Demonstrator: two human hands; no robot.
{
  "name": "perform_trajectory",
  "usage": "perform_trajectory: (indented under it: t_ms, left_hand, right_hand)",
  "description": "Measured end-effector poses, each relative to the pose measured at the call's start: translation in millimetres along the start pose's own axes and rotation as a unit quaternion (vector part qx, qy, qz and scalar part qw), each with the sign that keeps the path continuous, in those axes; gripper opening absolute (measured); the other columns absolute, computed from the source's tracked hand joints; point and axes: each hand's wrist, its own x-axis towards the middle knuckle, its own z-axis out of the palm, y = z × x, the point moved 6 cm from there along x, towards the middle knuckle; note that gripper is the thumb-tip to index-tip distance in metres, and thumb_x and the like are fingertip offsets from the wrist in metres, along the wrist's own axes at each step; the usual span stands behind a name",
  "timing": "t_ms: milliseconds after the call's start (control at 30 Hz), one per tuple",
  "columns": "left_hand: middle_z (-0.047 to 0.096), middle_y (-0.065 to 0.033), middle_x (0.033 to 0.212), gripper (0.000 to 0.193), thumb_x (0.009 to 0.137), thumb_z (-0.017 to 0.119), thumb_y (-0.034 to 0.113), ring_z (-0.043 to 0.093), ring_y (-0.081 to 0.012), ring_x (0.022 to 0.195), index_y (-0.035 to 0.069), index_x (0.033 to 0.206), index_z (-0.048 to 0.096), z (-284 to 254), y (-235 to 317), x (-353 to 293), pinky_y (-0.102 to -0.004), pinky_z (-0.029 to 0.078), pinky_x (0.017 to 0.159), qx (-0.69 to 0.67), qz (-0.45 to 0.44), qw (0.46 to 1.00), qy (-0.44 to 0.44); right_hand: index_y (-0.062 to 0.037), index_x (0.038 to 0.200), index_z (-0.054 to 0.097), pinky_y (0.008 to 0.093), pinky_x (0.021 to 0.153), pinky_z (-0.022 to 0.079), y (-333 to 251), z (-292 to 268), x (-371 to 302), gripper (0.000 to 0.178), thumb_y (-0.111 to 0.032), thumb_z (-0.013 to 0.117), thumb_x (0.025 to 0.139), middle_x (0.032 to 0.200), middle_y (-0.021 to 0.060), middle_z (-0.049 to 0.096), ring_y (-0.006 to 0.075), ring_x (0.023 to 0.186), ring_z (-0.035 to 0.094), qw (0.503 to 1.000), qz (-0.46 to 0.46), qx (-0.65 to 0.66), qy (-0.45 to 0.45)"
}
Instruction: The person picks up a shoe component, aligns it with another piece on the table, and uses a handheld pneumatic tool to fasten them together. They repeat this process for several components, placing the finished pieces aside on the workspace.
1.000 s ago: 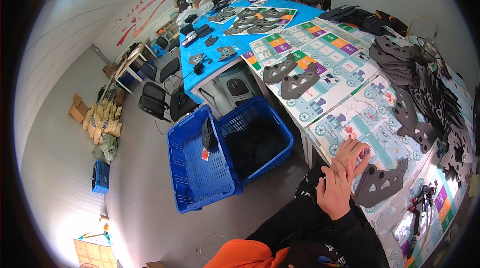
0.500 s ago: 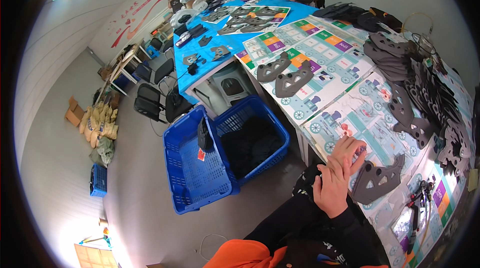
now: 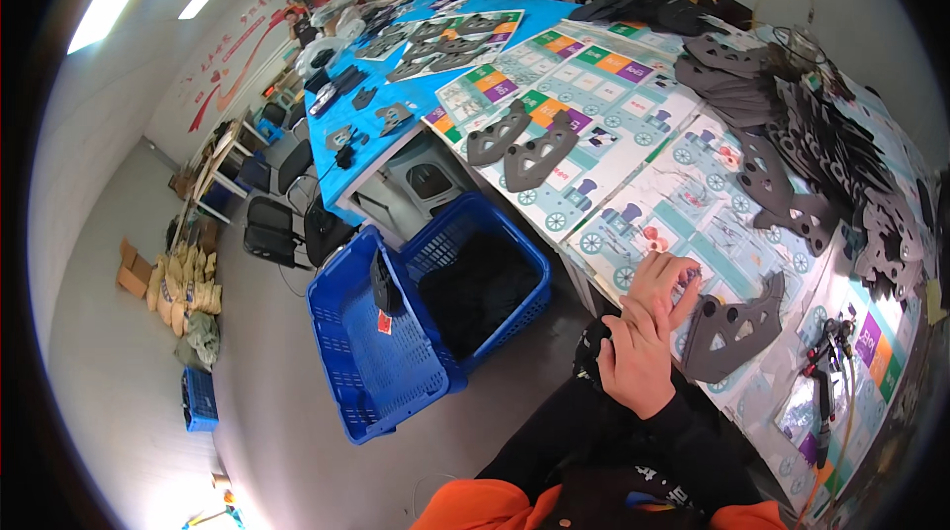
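Currently both hands meet above the near edge of the bench (image 3: 633, 189), just beside a dark grey plate (image 3: 718, 359) with cut-out windows that lies flat and looks to be the piece in hand. The left hand (image 3: 658, 285) has its fingers curled in; whether something small sits between them cannot be told. The right hand (image 3: 637, 360) lies across it, fingers loosely stretched and thumb apart, with no piece visible in its grip. Neither hand is gripping the plate. As for progress, two similar plates (image 3: 522, 174) lie further along the bench, and a large heap of dark pieces (image 3: 841, 144) is piled to the right, so much seems to be left if those are waiting; which ones are finished, the pictures do not show. A black tool with red parts (image 3: 823, 401) rests to the right of the plate, untouched. Below, a blue basket (image 3: 520, 319) holds dark material, too shadowed to sort.
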Motion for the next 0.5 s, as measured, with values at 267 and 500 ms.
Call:
perform_trajectory:
  t_ms: [267, 500]
  left_hand:
    - [0.065, -0.0116, 0.090, 0.027, 0.087, 0.077, -0.001, 0.061, -0.0340, 0.083, 0.003, 0.113, 0.070, 5.8, -2.7, 0.4, -0.0431, 0.049, 0.079, 0.013, -0.009, 0.999, -0.031]
    - [0.065, -0.0117, 0.091, 0.026, 0.091, 0.074, -0.001, 0.061, -0.0316, 0.085, 0.003, 0.117, 0.070, 9.6, 3.6, 2.6, -0.0419, 0.050, 0.079, 0.038, -0.027, 0.997, -0.054]
  right_hand:
    - [0.0004, 0.117, 0.069, 0.0526, 0.127, 0.031, 4.7, -4.2, 0.7, 0.033, -0.013, 0.071, 0.086, 0.108, 0.0151, 0.074, 0.0318, 0.137, 0.058, 1.000, 0.004, 0.006, 0.020]
    - [0.0001, 0.116, 0.069, 0.0546, 0.126, 0.032, 11.8, -5.8, -3.8, 0.034, -0.011, 0.071, 0.084, 0.108, 0.0150, 0.073, 0.0322, 0.135, 0.060, 0.999, 0.006, 0.035, 0.039]
